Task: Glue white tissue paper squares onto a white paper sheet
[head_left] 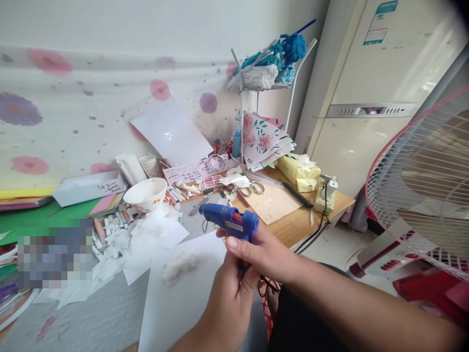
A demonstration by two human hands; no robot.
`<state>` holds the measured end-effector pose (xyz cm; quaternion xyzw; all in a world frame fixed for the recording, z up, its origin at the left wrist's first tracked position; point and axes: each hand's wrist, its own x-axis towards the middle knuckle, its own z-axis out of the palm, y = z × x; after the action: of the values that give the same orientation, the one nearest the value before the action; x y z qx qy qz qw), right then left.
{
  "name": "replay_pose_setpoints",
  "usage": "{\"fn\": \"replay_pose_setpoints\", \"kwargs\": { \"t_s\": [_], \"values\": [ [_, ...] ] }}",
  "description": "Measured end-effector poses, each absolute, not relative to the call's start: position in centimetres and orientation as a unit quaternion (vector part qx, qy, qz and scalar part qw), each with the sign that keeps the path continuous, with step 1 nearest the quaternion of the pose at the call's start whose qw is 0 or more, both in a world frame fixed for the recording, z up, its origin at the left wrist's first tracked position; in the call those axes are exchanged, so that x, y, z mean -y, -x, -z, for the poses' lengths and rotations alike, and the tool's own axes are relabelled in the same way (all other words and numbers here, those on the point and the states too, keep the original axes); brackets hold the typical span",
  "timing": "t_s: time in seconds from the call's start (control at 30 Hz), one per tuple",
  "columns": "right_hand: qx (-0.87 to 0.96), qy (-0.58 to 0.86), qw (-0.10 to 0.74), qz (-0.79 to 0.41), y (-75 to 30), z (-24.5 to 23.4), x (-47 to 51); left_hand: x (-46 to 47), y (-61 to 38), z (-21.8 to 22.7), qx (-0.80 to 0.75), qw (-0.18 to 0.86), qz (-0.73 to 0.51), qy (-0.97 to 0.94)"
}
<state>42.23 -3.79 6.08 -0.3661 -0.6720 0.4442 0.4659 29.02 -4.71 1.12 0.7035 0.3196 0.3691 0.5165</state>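
A blue hot glue gun is held up over the table's front edge, its nozzle pointing left. My right hand is closed around its handle, with the thumb lying across the back below the body. Lower down, my left hand is closed on the bottom of the handle, touching my right fingers. The trigger and most of the handle are hidden by my hands. Below and left of the gun, a white sheet of paper lies on the table, bearing a blurry off-white fluffy tuft.
Torn white paper and a white paper bowl lie left. Scissors, markers and a yellow tissue pack stand behind. A power strip with black cables sits at the table's right edge, near a fan.
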Motion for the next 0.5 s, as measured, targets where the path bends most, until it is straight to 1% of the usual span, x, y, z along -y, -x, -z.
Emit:
{"fn": "replay_pose_setpoints", "kwargs": {
  "t_s": [0.03,0.07,0.1,0.13,0.17,0.23,0.37,0.5],
  "values": [
    [0.717,0.361,0.406,-0.437,-44.1,-6.3,2.7,4.6,-29.1,-0.9,-0.332,0.505,-0.371,-0.705],
    [0.772,0.365,0.3,-0.425,-46.2,-6.5,1.4,4.6,-29.1,-0.7,-0.342,0.497,-0.365,-0.709],
    [0.792,0.434,0.217,-0.371,-48.5,-6.7,-0.1,4.5,-29.0,-0.6,-0.35,0.493,-0.354,-0.714],
    [0.753,0.567,0.19,-0.274,-50.7,-6.7,-1.8,4.6,-28.9,-0.4,-0.355,0.491,-0.34,-0.719],
    [0.707,0.646,0.193,-0.214,-52.8,-6.7,-3.6,4.6,-28.8,-0.4,-0.361,0.491,-0.323,-0.724],
    [0.647,0.725,0.179,-0.154,-56.1,-6.1,-6.7,4.9,-28.6,-0.2,-0.373,0.489,-0.297,-0.73],
    [0.571,0.808,0.119,-0.082,-58.8,-3.6,-10.4,5.4,-28.1,0.8,-0.404,0.478,-0.272,-0.731],
    [0.56,0.827,0.047,-0.033,-58.8,-1.6,-11.4,5.4,-27.6,2.1,-0.408,0.481,-0.272,-0.727]
  ]
}}
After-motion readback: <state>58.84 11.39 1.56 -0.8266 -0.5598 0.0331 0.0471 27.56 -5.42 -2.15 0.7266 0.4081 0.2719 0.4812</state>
